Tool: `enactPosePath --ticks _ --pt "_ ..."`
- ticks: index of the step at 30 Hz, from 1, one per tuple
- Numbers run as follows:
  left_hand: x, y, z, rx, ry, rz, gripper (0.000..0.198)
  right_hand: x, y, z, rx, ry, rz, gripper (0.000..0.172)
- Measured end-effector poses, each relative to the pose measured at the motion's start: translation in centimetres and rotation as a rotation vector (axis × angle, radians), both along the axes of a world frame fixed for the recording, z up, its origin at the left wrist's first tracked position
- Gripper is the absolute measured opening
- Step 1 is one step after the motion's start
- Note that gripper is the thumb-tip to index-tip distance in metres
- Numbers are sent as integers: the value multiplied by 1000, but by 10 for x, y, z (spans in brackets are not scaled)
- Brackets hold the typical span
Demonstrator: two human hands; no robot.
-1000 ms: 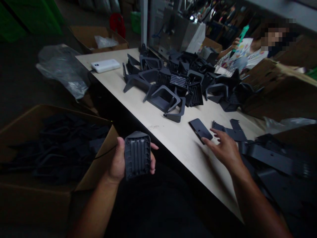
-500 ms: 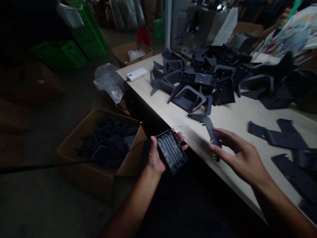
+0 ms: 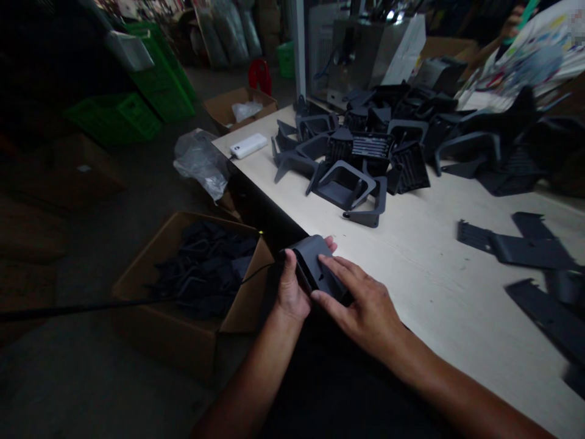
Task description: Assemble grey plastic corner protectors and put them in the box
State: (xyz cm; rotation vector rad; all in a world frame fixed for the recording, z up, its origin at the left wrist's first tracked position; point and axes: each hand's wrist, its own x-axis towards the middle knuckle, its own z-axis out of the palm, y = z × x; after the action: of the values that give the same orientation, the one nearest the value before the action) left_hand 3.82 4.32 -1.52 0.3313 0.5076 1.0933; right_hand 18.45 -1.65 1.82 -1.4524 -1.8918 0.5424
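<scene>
My left hand [image 3: 295,286] grips a ribbed dark plastic plate from its left edge, thumb on top and fingertips showing beyond the far side. Over that plate lies a smooth dark grey plastic cover [image 3: 315,253], which hides most of it. My right hand [image 3: 361,299] holds the cover from the right, with its thumb and fingers against the surface. Both pieces are together just off the table's near edge; whether they are joined I cannot tell. On the table to the right lie similar loose flat covers [image 3: 530,247].
Dark plastic frames [image 3: 347,183] are heaped at the back of the table [image 3: 411,262]. A white power bank [image 3: 249,146] lies at its left corner. On the floor, a cardboard box [image 3: 167,335] holds more dark parts. Another person's hand [image 3: 512,24] shows at the top right.
My right hand has brought the flat cover from the table leftward onto the ribbed plate. The left hand has stayed nearly in place, still gripping the plate.
</scene>
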Motion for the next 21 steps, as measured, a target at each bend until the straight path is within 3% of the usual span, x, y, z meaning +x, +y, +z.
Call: enactPosePath --ticks 5,10,15,21 --pt "2 0 -6 -12 5 45 72 -5 -1 -2 -32 -80 5 59" --pt "-1 0 -10 -38 45 5 76 -9 1 -1 -51 -105 39 61" --pt "-2 1 -8 -54 70 13 78 -9 3 -5 -32 -146 36 63" --pt "1 3 -4 -31 73 80 66 -7 6 -1 -54 -176 58 64"
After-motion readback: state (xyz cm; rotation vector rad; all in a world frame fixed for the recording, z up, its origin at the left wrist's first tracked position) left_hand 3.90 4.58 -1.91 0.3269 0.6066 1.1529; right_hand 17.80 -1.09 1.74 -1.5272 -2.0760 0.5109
